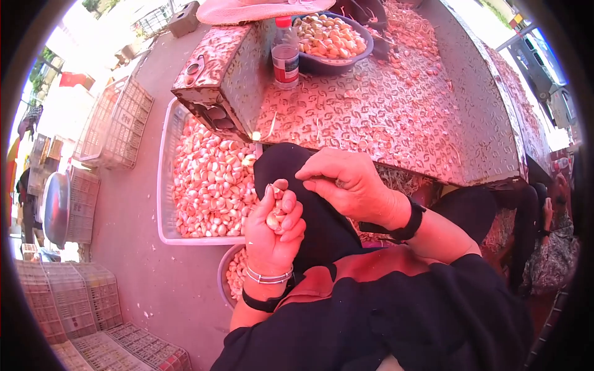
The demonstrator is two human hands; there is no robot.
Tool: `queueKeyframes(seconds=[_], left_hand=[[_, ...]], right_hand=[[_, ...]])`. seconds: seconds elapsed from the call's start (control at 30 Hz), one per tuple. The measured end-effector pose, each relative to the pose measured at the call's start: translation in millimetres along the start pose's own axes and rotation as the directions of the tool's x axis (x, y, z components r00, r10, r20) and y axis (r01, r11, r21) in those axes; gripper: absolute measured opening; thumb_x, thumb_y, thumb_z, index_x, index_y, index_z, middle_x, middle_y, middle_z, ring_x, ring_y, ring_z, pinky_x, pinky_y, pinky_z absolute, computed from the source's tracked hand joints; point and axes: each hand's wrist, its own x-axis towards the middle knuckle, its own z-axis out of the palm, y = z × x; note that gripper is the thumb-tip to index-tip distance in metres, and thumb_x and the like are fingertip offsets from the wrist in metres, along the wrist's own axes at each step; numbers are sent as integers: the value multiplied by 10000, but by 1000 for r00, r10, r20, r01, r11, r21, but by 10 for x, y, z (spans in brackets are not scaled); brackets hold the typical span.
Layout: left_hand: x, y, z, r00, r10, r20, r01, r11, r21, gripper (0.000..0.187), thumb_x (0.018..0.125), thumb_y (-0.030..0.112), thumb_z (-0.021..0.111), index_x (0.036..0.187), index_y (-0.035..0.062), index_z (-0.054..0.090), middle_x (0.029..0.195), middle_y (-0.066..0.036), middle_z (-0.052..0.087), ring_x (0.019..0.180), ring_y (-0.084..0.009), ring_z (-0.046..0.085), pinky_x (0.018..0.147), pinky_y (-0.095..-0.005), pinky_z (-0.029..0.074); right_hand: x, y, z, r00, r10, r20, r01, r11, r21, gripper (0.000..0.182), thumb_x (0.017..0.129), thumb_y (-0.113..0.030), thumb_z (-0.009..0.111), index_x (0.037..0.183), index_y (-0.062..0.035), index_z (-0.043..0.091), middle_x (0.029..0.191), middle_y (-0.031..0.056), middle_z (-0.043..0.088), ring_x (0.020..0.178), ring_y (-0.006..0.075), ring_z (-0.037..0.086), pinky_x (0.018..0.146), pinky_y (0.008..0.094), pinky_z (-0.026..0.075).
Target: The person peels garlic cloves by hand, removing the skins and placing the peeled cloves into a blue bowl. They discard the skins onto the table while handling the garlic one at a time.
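Note:
Several garlic cloves [276,217] lie in my left hand [271,232], whose fingers are curled around them over my lap. My right hand [349,184] hovers just right of it, apart from the cloves, with thumb and fingertips drawn together; whether a small piece sits between them I cannot make out. To the left of my left hand, a white plastic tub [163,185] is heaped with garlic cloves [213,182]. Below it, partly hidden by my left forearm, stands a round basin [223,278] with more cloves.
A diamond-plate metal bed [371,111] littered with skins lies ahead. On it stand a bottle [286,59] and a dark basin [337,67] of garlic, near a pink hat [260,9]. Plastic crates [117,123] line the left. Another person's dark-clad leg [526,216] shows at right.

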Motion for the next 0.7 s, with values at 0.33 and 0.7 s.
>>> queueKeyframes(seconds=[0.33,0.7], left_hand=[[61,-665,261,965,-208,-157,243,937,252,173,959,182,420,895,43,500,725,-47,493,510,-88,423,353,-168,272],[89,-1020,347,992,-27,-126,86,870,486,96,946,125,451,940,41,497,693,-25,487,454,-43,383,349,-153,277]], right_hand=[[-563,-93,-536,996,85,19,-87,991,98,239,704,-23,676,935,-59,626,924,98,615,851,262,622,729,326,499],[-866,-99,-599,984,12,-178,-14,1000,-9,249,735,-84,707,974,-39,655,963,134,641,812,246,654,683,300,525]])
